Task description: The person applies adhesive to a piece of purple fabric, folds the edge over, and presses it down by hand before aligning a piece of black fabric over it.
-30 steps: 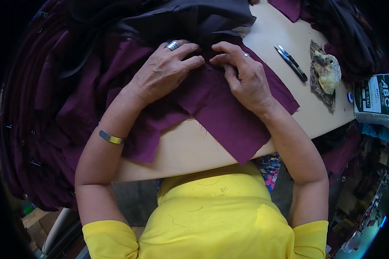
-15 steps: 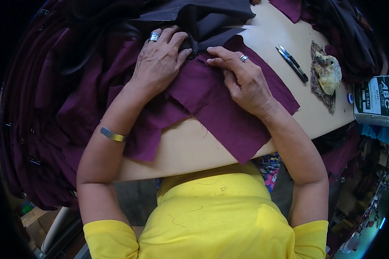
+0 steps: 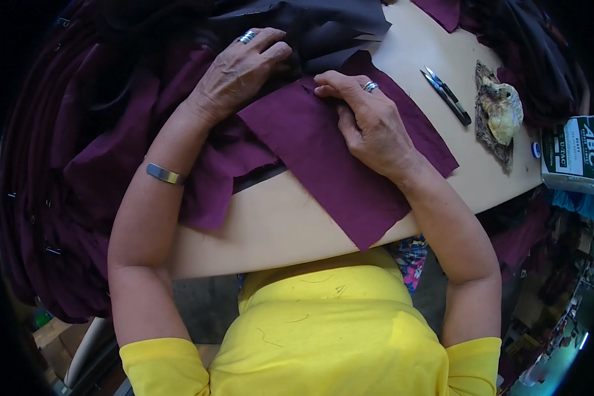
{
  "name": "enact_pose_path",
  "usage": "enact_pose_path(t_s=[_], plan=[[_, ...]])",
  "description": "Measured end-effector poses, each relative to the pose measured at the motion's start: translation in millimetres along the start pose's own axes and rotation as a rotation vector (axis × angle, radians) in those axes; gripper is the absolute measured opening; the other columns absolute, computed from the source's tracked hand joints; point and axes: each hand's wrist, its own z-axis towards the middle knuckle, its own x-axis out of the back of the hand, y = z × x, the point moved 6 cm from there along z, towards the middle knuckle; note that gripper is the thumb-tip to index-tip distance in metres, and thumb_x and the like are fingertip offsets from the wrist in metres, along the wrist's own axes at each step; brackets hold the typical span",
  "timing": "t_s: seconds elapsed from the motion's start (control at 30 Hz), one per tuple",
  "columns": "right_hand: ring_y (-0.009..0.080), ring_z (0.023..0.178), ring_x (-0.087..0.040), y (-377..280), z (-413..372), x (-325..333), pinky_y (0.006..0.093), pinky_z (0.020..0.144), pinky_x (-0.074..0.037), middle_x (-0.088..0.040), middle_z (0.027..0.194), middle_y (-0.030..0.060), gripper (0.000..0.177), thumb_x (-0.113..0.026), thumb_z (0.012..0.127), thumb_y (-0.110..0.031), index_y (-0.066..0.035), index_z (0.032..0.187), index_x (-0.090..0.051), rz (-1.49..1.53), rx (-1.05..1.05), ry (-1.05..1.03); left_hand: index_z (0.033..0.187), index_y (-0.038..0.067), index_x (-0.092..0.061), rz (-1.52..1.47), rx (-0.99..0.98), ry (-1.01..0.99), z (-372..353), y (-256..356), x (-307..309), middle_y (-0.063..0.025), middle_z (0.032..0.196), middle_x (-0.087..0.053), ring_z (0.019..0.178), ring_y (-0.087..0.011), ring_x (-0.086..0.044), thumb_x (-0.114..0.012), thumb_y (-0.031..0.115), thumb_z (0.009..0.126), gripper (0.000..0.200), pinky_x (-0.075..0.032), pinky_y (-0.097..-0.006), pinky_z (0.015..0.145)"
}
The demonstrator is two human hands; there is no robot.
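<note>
My left hand [image 3: 241, 72] is curled, its fingertips sunk in the folds of dark cloth [image 3: 330, 26] at the top of the table. Part of that grip is hidden by the hand itself. Below and to the right lies a maroon cloth piece [image 3: 340, 168], spread flat with one corner at the table's front edge. My right hand [image 3: 369, 122] has bent fingers closed on the upper part of this piece, the thumb tucked alongside. Another maroon panel [image 3: 208, 191] with a frayed edge hangs below my left wrist.
Thread snips [image 3: 445, 96] lie on the pale tabletop [image 3: 257, 228], right of the cloth. Beyond them are a crumpled yellowish lump [image 3: 501, 112] on a dark scrap and an ABC box [image 3: 574, 155]. Piled maroon fabric [image 3: 53, 191] fills the left side.
My left hand has moved up and left, away from my right hand. The maroon piece between them lies flatter, and the lower left panel has shifted left. My right hand stays nearly still.
</note>
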Motion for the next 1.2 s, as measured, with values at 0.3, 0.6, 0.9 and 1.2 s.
enact_pose_path(t_s=[0.3, 0.6, 0.9, 1.2], plan=[[0.0289, 0.089, -0.061, 10, -1, 1, 0.0371, 0.079, -0.049, -0.064, 0.091, 0.0125, 0.039, -0.049, 0.074, 0.01, -0.005, 0.11, -0.049, 0.118, -0.099, 0.024, 0.121, 0.009, -0.046, -0.368, 0.108, -0.12, -23, 55, 56, -0.0117, 0.114, -0.051, 0.106, -0.0301, -0.05, -0.071, 0.008, 0.063, 0.062, -0.042, -0.0378, 0.091], [0.0259, 0.097, -0.063, 10, -1, 1, 0.0326, 0.083, -0.049, -0.065, 0.101, 0.0114, 0.043, -0.048, 0.078, 0.01, -0.008, 0.117, -0.048, 0.063, -0.125, -0.035, 0.117, 0.011, -0.054, -0.021, 0.064, -0.241, -44, 24, 37, -0.0095, 0.107, -0.052, 0.096, -0.0268, -0.056, -0.056, -0.004, 0.068, 0.051, -0.048, -0.0347, 0.085], [0.0288, 0.093, -0.062, 7, -4, -4, 0.0347, 0.082, -0.049, -0.064, 0.102, 0.0097, 0.046, -0.048, 0.076, 0.012, -0.01, 0.117, -0.05, -0.038, -0.087, -0.076, 0.104, 0.017, -0.065, 0.313, -0.201, -0.286, -27, -4, 36, -0.0052, 0.114, -0.052, 0.094, -0.0222, -0.058, -0.052, 0.005, 0.075, 0.034, -0.051, -0.0291, 0.076], [0.0289, 0.098, -0.061, 4, -2, -2, 0.0343, 0.084, -0.05, -0.063, 0.101, 0.0124, 0.042, -0.048, 0.076, 0.012, -0.006, 0.114, -0.05, 0.039, -0.085, -0.053, 0.11, 0.013, -0.061, 0.272, 0.028, -0.248, -22, 20, 54, -0.0055, 0.117, -0.052, 0.104, -0.0254, -0.054, -0.059, 0.002, 0.071, 0.041, -0.041, -0.0377, 0.09]])
